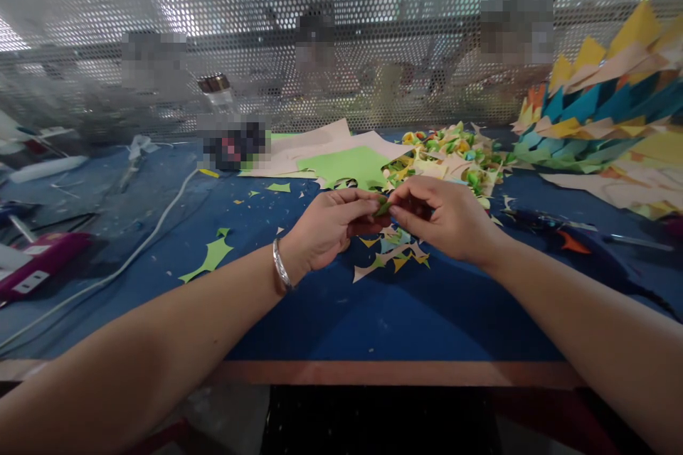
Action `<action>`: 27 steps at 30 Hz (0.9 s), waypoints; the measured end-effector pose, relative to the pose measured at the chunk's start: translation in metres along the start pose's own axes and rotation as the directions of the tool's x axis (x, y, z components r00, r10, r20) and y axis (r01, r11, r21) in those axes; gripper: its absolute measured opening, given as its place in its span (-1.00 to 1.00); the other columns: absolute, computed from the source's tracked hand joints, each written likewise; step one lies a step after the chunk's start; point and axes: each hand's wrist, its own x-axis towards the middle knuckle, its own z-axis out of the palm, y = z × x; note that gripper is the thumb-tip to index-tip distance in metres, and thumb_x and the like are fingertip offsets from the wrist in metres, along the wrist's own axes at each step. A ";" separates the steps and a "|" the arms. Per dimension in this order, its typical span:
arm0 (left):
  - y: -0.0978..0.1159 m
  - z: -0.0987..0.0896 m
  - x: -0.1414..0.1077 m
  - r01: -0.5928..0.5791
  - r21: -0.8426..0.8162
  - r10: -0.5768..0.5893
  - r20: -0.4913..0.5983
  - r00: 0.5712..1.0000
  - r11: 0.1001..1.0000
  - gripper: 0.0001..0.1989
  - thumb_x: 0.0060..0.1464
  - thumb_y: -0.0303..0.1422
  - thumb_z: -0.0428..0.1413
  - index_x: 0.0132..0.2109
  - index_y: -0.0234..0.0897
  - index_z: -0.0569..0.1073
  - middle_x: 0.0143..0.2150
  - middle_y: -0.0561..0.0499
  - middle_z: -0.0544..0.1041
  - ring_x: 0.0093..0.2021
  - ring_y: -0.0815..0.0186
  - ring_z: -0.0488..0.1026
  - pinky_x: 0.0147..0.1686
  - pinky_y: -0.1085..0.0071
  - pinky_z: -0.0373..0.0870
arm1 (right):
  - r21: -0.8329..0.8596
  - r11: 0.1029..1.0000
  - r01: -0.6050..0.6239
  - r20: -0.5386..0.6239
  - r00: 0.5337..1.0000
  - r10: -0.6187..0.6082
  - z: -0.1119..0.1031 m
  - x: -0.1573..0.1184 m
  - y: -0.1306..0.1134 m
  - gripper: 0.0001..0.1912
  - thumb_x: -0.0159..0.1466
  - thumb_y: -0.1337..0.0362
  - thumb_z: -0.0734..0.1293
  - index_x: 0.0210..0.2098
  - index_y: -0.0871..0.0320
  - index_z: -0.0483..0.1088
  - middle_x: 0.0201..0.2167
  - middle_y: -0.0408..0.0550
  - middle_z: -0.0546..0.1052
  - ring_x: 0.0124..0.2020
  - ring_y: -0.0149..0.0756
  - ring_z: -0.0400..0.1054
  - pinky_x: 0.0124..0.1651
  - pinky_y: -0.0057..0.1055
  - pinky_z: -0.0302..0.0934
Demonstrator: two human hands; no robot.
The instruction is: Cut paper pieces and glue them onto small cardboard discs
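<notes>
A small green paper piece (382,207) is pinched between my two hands above the blue tabletop (331,320). My left hand (341,222), with a silver bangle at the wrist, holds its left side between thumb and fingers. Thumb and forefinger of my right hand (440,213) close on its right end. The exact shape of the piece is partly hidden by the fingertips. Just below the hands lie pink and yellow paper scraps (398,256). Behind them rest a cut green sheet (346,162) and a heap of small curled paper pieces (459,153).
Layered paper points in yellow, teal and green (597,110) stand at the right. A dark glue gun (581,245) lies nearer. At left are a purple power strip (48,263), a white cord (160,220) and a green scrap (213,254). A perforated metal screen (352,35) rises behind.
</notes>
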 end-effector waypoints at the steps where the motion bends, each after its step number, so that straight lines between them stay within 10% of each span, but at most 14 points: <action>1: -0.001 0.000 0.000 -0.013 -0.001 0.013 0.014 1.000 1.000 -0.82 0.18 -0.58 0.13 -0.39 -0.38 0.53 -0.42 0.04 0.58 -0.39 0.45 0.56 -0.20 0.45 0.50 | 0.023 1.000 -0.015 -0.007 1.000 0.016 0.000 0.000 0.000 -0.90 0.28 0.31 0.30 -0.37 0.17 0.40 -0.50 -0.16 0.38 -0.55 -0.46 0.20 -0.50 -0.47 0.09; 9: -0.007 0.000 -0.003 -0.116 0.104 0.114 0.027 0.993 0.988 -0.85 -0.07 -0.55 0.32 -0.28 -0.37 0.59 -0.39 0.07 0.60 -0.38 0.44 0.56 -0.14 0.42 0.51 | 0.092 0.992 -0.086 -0.020 0.996 0.088 0.001 0.000 0.001 -0.90 0.23 0.31 0.33 -0.42 0.17 0.38 -0.57 -0.23 0.32 -0.58 -0.48 0.13 -0.53 -0.46 0.02; 27: -0.006 -0.005 -0.002 -0.240 0.487 0.222 0.095 0.970 0.840 -0.92 0.07 -0.40 0.22 -0.33 -0.34 0.56 -0.43 0.04 0.59 -0.41 0.42 0.54 -0.29 0.49 0.52 | 0.169 0.981 -0.094 0.001 0.995 0.096 0.002 -0.001 0.005 -0.85 0.25 0.22 0.38 -0.27 0.19 0.42 -0.51 -0.19 0.38 -0.57 -0.46 0.20 -0.54 -0.46 0.11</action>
